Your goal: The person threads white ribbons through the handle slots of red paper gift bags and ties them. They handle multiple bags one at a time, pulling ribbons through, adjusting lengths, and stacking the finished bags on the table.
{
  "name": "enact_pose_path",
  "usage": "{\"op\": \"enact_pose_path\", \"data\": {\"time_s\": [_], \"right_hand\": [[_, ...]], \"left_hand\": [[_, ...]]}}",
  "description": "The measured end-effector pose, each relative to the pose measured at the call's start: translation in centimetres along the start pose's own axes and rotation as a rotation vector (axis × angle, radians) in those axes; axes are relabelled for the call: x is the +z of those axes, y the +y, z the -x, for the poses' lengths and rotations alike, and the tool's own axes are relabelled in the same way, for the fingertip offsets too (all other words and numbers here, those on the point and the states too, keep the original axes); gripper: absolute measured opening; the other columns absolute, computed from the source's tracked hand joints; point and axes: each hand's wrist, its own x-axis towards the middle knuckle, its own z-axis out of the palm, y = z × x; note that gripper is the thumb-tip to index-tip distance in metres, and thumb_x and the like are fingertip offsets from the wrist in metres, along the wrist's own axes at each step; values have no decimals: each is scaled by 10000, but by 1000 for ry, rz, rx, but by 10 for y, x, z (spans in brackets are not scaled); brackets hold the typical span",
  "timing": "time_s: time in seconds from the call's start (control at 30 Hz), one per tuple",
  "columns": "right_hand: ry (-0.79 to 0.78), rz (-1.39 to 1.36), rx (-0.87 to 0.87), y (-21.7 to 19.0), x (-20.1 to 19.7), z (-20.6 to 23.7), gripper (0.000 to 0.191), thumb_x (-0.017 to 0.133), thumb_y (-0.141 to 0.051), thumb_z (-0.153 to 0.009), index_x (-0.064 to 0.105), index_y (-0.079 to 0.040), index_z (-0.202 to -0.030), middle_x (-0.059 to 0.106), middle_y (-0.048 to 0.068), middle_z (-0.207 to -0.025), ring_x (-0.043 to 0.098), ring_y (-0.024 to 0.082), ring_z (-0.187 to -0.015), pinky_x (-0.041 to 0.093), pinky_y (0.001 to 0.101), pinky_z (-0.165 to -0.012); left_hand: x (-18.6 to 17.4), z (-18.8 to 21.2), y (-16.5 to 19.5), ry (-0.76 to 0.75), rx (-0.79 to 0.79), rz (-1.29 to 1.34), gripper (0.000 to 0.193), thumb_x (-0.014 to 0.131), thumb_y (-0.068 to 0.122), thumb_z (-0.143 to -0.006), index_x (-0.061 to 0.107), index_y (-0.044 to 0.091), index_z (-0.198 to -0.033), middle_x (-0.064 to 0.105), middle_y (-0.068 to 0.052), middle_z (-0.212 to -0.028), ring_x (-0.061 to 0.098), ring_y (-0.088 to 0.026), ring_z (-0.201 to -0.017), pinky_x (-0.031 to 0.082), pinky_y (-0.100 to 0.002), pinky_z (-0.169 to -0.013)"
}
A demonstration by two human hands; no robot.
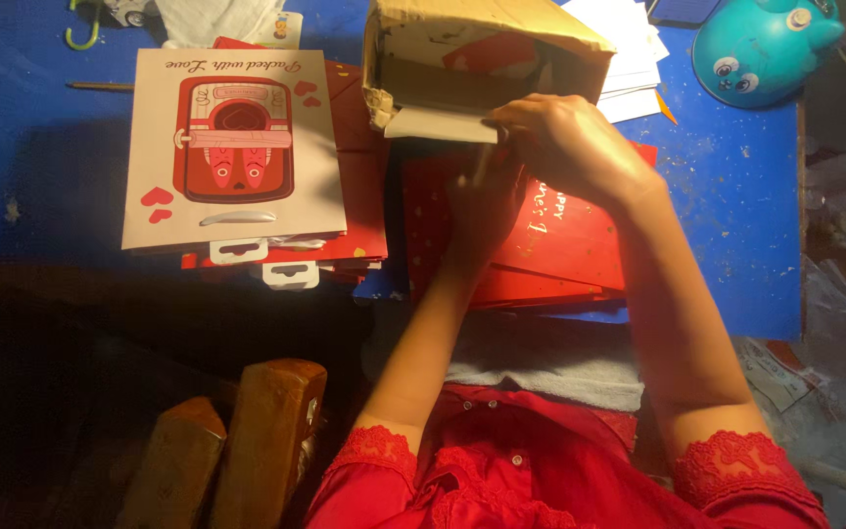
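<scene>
Red paper gift bags lie flat in a stack [560,245] on the blue painted table [736,176], straight in front of the person, and both hands work at the far edge of that stack, just below the mouth of a worn brown cardboard box [472,59] tipped on its side. The right hand [565,142] reaches over the stack with its fingers curled and pinched on the edge of a flat pale card sheet [438,124] that sticks out of the box opening. The left hand [482,211] lies lower on the top bag, in shadow; it seems to press or steady the bag, and a thin stick-like thing shows near its fingertips, but I cannot tell how far its fingers are closed or whether they grip anything. To the left lies a second pile of flat bags, topped by a beige paper bag printed with a red tin of fish [232,147]; a turquoise round toy-like lamp [761,44] stands at the far right. As I judge it, the step in hand is drawing the card out of the box; the next move calls for a clean pull clear of the box lip while the bag below is kept from sliding
</scene>
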Motion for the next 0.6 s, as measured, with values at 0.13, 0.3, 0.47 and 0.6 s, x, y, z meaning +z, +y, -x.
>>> {"op": "enact_pose_path", "data": {"time_s": [0.13, 0.3, 0.47, 0.6], "right_hand": [[94, 37, 81, 0, 2, -15, 335, 574, -6, -945, 710, 5, -1251, 651, 265, -1036, 627, 435, -987, 522, 479, -832], [-98, 151, 278, 24, 30, -57, 381, 554, -1, -900, 716, -93, -1232, 686, 275, -1139, 651, 455, -1039, 508, 501, -882], [154, 428, 115, 48, 59, -77, 312, 571, -75, -963, 761, -103, -1210, 662, 276, -1227, 625, 458, -1121, 471, 514, -952], [140, 531, 153, 52, 62, -80, 282, 550, -125, -1000, 720, -2, -1190, 662, 263, -1231, 620, 443, -1135, 462, 513, -984]], "left_hand": [[3, 3, 0, 1, 15, -12, 252, 751, 320, -943, 669, 257, -1173, 594, -34, -774, 634, -251, -637, 512, -411, -537], [9, 6, -1, 1, 39, -34, 279, 755, 356, -946, 664, 265, -1193, 594, -39, -708, 620, -257, -596, 500, -417, -518], [14, 12, 2, -41, 7, -33, 268, 754, 378, -929, 681, 256, -1155, 625, -50, -695, 619, -260, -548, 487, -421, -474], [16, 20, -1, -122, -23, -14, 243, 745, 378, -940, 632, 174, -871, 709, -94, -949, 638, -273, -554, 504, -415, -489]]}}
